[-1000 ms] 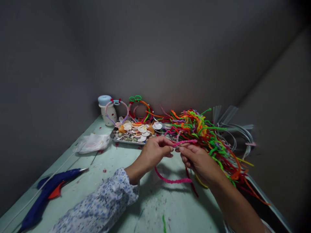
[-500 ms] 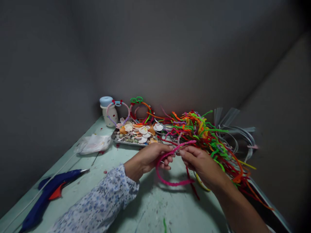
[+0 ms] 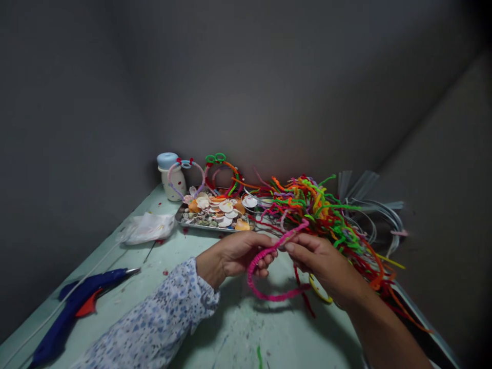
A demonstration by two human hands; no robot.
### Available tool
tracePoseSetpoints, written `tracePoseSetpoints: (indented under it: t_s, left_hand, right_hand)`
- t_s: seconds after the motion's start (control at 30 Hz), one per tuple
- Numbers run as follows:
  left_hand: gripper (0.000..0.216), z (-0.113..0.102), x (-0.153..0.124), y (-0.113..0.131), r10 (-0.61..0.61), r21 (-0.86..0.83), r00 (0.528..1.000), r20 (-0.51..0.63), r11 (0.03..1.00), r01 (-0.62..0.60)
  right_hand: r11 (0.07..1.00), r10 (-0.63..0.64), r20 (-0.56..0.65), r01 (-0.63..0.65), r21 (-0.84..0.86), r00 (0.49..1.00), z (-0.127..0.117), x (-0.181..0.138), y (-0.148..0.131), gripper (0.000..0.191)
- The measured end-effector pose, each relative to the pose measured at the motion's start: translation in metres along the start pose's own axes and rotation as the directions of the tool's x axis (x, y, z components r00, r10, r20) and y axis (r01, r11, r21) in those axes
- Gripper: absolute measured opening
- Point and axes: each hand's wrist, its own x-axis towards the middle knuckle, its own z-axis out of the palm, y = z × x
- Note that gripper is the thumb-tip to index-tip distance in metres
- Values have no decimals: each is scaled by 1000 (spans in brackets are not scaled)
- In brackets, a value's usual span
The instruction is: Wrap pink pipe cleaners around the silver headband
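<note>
A headband (image 3: 258,292) wrapped in fuzzy pink pipe cleaner hangs in a C shape above the table, its opening toward the right. The fingers of my left hand (image 3: 240,252) pinch its upper arm from the left. On the other side, my right hand (image 3: 321,261) has thumb and index finger closed on the same arm, near the upper end. The fingertips of both hands almost meet there and partly hide the wrap. Below my right hand lie a yellow ring (image 3: 319,289) and a dark red pipe cleaner (image 3: 307,305).
Behind my hands sits a metal tray (image 3: 203,227) of seashells, with finished headbands (image 3: 186,164) and a lidded jar (image 3: 173,179) beyond. A pipe-cleaner heap (image 3: 315,200) and clear bands (image 3: 397,225) spread right. At left lie a blue glue gun (image 3: 73,318) and plastic bag (image 3: 148,228).
The pink headband has tilted and its lower curve has dropped slightly. Its upper end has shifted a little left and down. Both hands keep nearly the same place.
</note>
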Motion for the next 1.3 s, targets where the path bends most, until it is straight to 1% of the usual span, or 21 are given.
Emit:
tracePoseSetpoints:
  t_s: [0.1,0.27,0.4,0.5,0.57,0.63,0.7,0.8,0.93,1.03,1.17,1.3]
  left_hand:
    - [15,2,-1,1,19,36,1000,-2,999,-19]
    - [11,5,-3,1,100,116,995,-15,988,-97]
    - [17,4,-2,0,143,169,990,7,975,-142]
    - [20,3,-2,-1,178,221,984,23,959,-179]
    - [20,3,-2,-2,216,255,976,15,943,-212]
    - [20,3,-2,-2,242,268,970,-6,935,-232]
    - [19,4,-4,-1,242,250,970,-18,940,-230]
    - [19,5,-6,1,213,185,977,2,960,-210]
    - [17,5,-6,1,190,156,982,8,970,-189]
    - [15,4,-4,-2,223,183,975,4,958,-220]
    - [17,5,-3,-4,258,246,966,-14,937,-247]
    - [15,5,-1,-5,317,323,948,-16,899,-295]
  right_hand:
    - [1000,12,3,-13,25,1000,-1,0,1,23]
    - [998,33,-21,-32,47,999,-1,0,4,21]
    - [998,39,-13,-38,59,999,-1,1,5,20]
    - [996,27,13,-28,86,1000,-1,1,6,15]
    - [995,22,27,-24,94,999,-1,2,7,12]
    - [996,27,15,-28,83,1000,-1,2,8,14]
    - [997,37,-17,-35,67,999,0,2,8,18]
    - [997,56,-42,-54,60,998,1,2,7,23]
    - [996,48,-32,-46,79,998,2,2,6,20]
    - [994,36,-4,-35,105,999,2,2,5,16]
    - [995,34,11,-35,92,999,1,2,6,11]
    - [995,14,8,-15,94,1000,2,2,7,13]
